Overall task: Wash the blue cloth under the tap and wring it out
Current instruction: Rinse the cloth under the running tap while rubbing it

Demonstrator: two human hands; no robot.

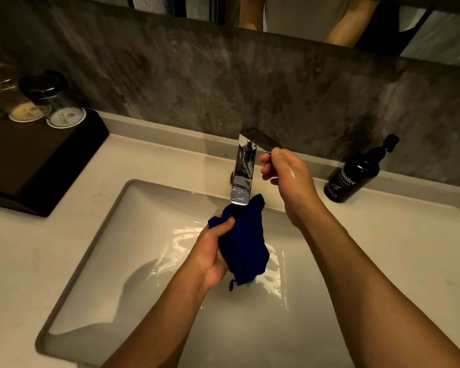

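While the left hand bunched the soft, soaked-looking blue cloth in curled fingers beneath the tap, right fingers pinched its lever; gripping mid-bundle probably suited wringing.

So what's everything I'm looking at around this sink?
blue terry cloth: one, dark blue, under the spout, bunched in the left hand
chrome tap: one, silver, behind the basin
white rectangular basin: one, wet, sunk into the pale counter
black pump bottle of hand wash: one, counter right
black tray: one, counter left
upturned glasses with paper caps: two, on the tray
left hand: grips the cloth
right hand: fingers on the tap's lever
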